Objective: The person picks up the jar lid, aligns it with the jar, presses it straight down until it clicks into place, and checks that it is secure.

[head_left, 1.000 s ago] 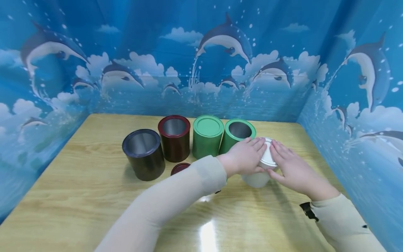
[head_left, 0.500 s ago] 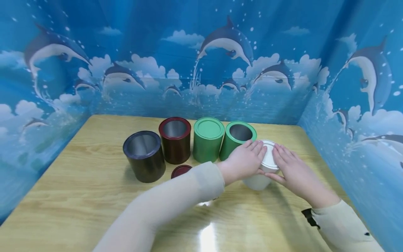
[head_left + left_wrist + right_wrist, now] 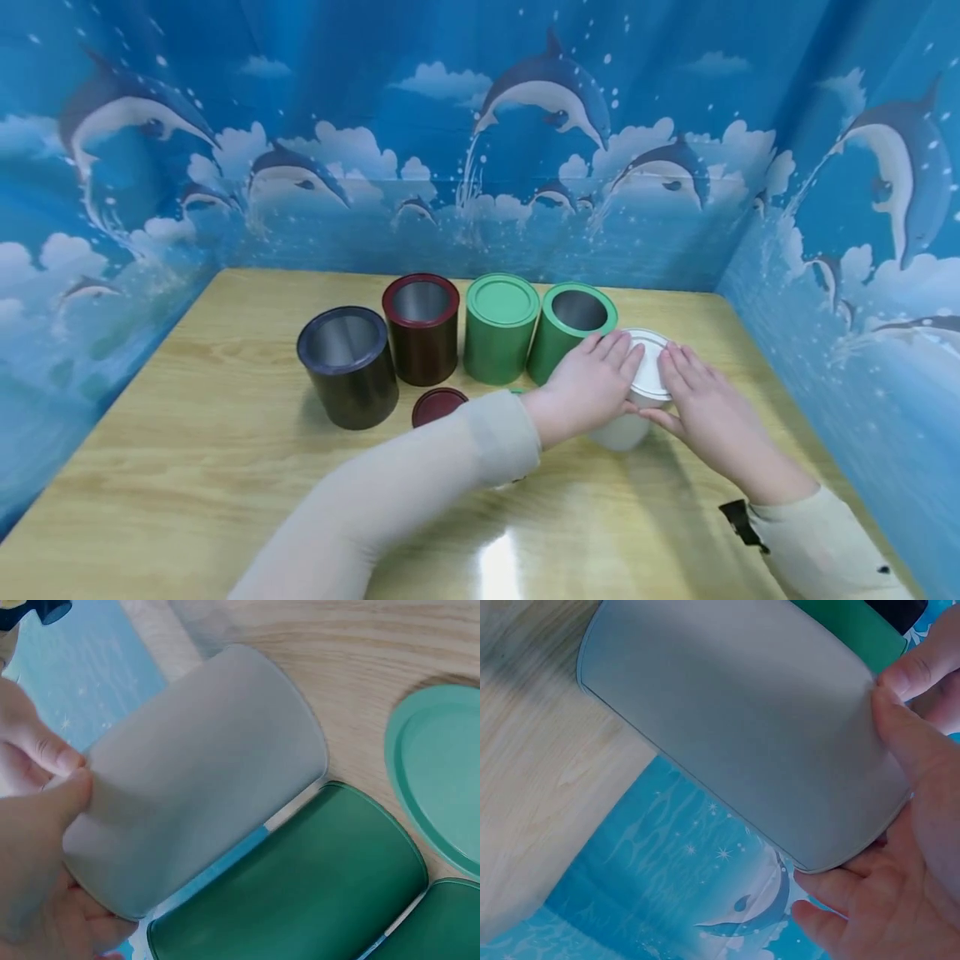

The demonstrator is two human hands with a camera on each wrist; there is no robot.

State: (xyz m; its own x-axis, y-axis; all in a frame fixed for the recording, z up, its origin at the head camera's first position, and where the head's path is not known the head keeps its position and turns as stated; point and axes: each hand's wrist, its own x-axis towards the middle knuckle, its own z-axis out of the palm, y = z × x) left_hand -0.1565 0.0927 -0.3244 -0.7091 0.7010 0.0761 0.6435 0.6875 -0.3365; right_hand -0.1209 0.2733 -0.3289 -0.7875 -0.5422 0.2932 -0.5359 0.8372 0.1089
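At the right end of the row of tins, the white tin (image 3: 626,421) is mostly covered: only its lower wall and a strip of its white lid (image 3: 649,372) show between the two hands in the head view. The left hand (image 3: 588,385) lies over the lid with straight fingers, thumb against the tin's side; the right hand (image 3: 703,408) mirrors it from the other side, fingers flat on the lid. A green lid (image 3: 439,776) hides behind the left sleeve in the head view. The open green tin (image 3: 568,332) stands just beside the white one; bare wooden table (image 3: 187,467) lies in front.
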